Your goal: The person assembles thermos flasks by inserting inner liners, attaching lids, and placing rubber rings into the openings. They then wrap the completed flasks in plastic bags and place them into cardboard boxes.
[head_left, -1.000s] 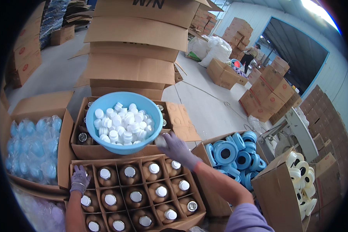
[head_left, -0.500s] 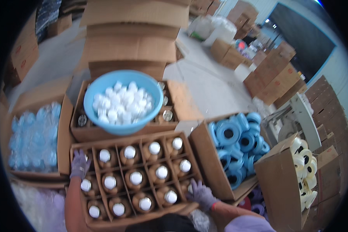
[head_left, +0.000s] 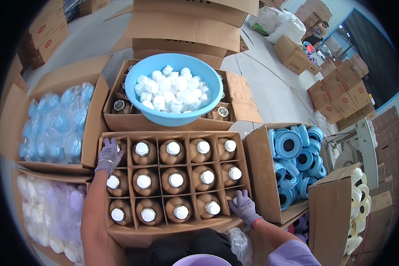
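Observation:
An open cardboard box (head_left: 177, 227) with dividers stands in front of me, holding upright brown bottles (head_left: 173, 162) with white caps, one per compartment. My left hand (head_left: 110, 154), in a grey-purple glove, is closed over the box's left wall near the far corner, its fingers beside a bottle cap. At the near right corner my right hand (head_left: 244, 207), gloved alike, grips the box edge, with fingers reaching into the compartment and partly hiding a capped bottle. Behind the box, a light blue basin (head_left: 173, 118) full of loose white caps (head_left: 168, 91) rests on another carton of bottles.
Bagged blue items (head_left: 57, 126) fill a carton at left, above bagged white and purple pieces (head_left: 53, 208). Blue rings (head_left: 289, 144) and cream rings (head_left: 359, 199) fill cartons at right. A purple rim (head_left: 201, 260) shows below. A person (head_left: 319, 31) is far back.
My view has shifted, so the boxes sit differently in the picture and look sharper. Both hands keep about the same places on the bottle box. A purple rim now shows at the lower edge.

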Available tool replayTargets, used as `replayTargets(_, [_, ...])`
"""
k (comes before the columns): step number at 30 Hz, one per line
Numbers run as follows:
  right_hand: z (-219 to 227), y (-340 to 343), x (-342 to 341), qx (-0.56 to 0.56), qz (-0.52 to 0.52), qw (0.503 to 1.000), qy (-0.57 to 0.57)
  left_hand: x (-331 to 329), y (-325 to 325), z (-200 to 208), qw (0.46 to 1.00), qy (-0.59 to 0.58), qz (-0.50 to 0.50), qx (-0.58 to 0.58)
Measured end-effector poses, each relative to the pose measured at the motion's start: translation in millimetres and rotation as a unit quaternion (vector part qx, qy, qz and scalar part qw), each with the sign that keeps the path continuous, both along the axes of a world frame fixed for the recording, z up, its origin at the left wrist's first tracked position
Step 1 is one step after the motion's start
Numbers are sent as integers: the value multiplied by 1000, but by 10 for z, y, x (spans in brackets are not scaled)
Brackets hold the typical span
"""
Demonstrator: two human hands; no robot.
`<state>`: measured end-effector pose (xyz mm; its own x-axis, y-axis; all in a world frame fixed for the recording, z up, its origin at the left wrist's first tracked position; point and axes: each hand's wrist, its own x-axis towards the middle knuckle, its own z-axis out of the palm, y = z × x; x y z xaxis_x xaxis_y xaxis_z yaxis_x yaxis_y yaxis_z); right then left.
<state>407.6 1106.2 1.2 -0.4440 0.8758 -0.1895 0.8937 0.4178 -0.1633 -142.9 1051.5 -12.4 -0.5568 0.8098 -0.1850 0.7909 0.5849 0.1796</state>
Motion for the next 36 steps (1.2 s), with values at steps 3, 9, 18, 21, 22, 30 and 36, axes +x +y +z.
replayTargets(3, [-18,-63,-51,-52,-16,998,-11,-69,-144,-111,999,-19,-23,26])
replayTargets(9, [-1,-89,173,-79,17,996,43,604,-380,164,994,101,23,46])
replayTargets(18, [1056,-7,243,-4,127,991,50,2518,-1365,1397,871,-380,-118,289])
replayTargets(21, [2050,-348,201,71,169,981,60,2877,-1303,1501,732,-645,48,212])
replayTargets(22, [2340,-472,189,125,194,971,65,2997,-1272,1539,686,-697,86,192])
replayTargets(30, [3242,-1269,72,314,325,845,285,3342,-1251,2046,483,-839,-58,246])
replayTargets(36, [3075,-1710,176,120,466,782,396,2672,-1515,2396,489,-780,-33,389])
